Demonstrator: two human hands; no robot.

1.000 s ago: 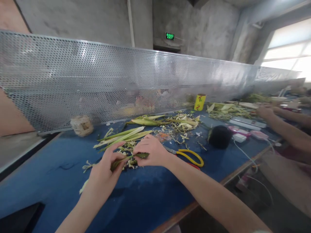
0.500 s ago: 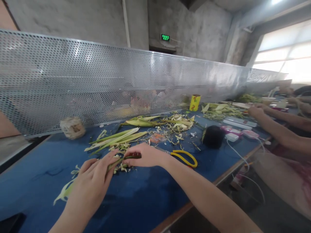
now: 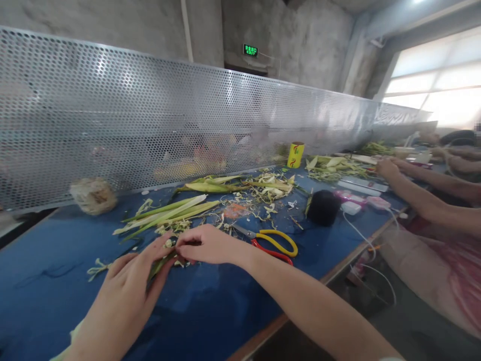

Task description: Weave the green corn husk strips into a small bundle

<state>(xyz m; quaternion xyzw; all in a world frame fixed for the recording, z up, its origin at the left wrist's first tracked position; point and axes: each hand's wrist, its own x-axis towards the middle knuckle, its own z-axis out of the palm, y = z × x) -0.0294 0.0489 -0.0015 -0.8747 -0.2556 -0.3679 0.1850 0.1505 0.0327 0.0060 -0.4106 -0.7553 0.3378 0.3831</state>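
My left hand (image 3: 131, 283) is closed around a narrow green leaf strip (image 3: 162, 264), which shows between thumb and fingers. At its far end my right hand (image 3: 208, 244) pinches the strip, its fingertips close to the left hand's. Small pale scraps (image 3: 170, 242) lie under and behind the fingertips. Just beyond the hands lies a bundle of long green and whitish leaves (image 3: 180, 213). To the right of my right hand rest scissors (image 3: 278, 241) with one yellow and one red handle, blades pointing left. A pale curled strip (image 3: 98, 269) lies left of my left hand.
On the blue table (image 3: 41, 271) stand a pale wound roll (image 3: 93, 195), a black roll (image 3: 323, 208) and a yellow roll (image 3: 295, 155). A heap of leaf scraps (image 3: 272, 185) lies before the perforated metal screen (image 3: 150, 110). Another person's arms (image 3: 421, 195) work at the right, near white cables.
My right hand has come closer to my left hand; the dark stem end beside it no longer shows. More of the scissors shows. The whole view has shifted slightly.
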